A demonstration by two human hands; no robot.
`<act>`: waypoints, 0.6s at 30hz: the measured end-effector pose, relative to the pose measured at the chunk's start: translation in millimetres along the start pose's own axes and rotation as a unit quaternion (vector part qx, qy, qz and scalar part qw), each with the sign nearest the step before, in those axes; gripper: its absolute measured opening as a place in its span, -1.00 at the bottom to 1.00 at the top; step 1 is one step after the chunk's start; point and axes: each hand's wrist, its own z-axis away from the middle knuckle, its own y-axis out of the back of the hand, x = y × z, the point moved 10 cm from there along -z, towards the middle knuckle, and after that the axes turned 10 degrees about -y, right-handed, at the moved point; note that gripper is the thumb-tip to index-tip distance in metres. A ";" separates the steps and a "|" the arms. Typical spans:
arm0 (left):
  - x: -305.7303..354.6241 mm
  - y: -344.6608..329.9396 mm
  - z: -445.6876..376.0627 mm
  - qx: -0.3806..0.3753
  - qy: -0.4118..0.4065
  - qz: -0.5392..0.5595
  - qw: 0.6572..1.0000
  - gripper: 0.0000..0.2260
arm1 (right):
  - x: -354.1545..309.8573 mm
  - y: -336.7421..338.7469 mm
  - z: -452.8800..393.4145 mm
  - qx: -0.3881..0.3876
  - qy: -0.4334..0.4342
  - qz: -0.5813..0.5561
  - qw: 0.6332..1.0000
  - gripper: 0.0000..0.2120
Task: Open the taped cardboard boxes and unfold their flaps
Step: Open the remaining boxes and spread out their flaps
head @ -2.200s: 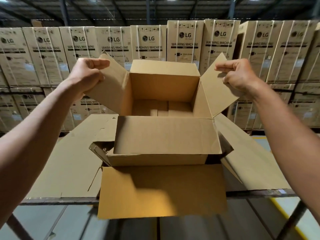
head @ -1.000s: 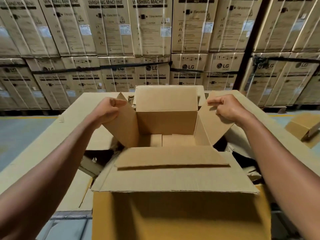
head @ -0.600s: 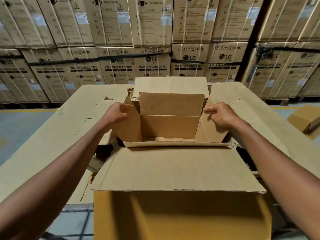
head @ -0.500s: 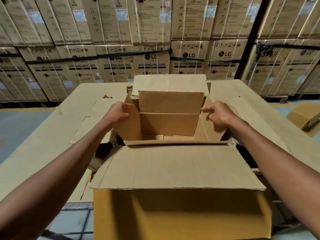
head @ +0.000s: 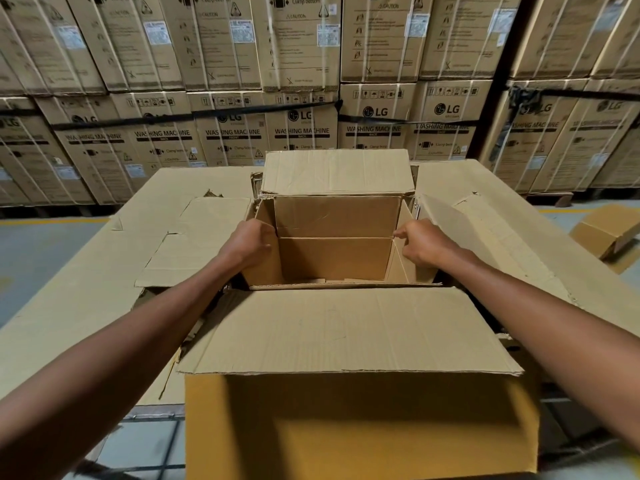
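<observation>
An open brown cardboard box (head: 334, 258) stands in front of me on a cardboard-covered table (head: 86, 289). Its near flap (head: 346, 330) lies folded out toward me and its far flap (head: 337, 171) leans back. My left hand (head: 247, 242) grips the left side flap at the box's left wall. My right hand (head: 420, 242) grips the right side flap at the right wall. Both side flaps are pushed low beside the opening. The box inside looks empty.
A second box face (head: 360, 424) hangs below the near flap. Flattened cardboard sheets (head: 197, 237) lie left and right of the box. A wall of strapped washing machine cartons (head: 301, 98) stands behind. A small box (head: 606, 230) sits on the floor at right.
The box has come down from chest height onto the table. Both hands have pressed the side flaps downward and outward, and the far flap has folded back.
</observation>
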 end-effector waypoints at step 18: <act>31.2 7.7 27.9 -0.046 -0.042 -0.197 0.978 -0.70 | -10.7 22.7 37.8 0.051 0.000 0.095 0.994 -0.58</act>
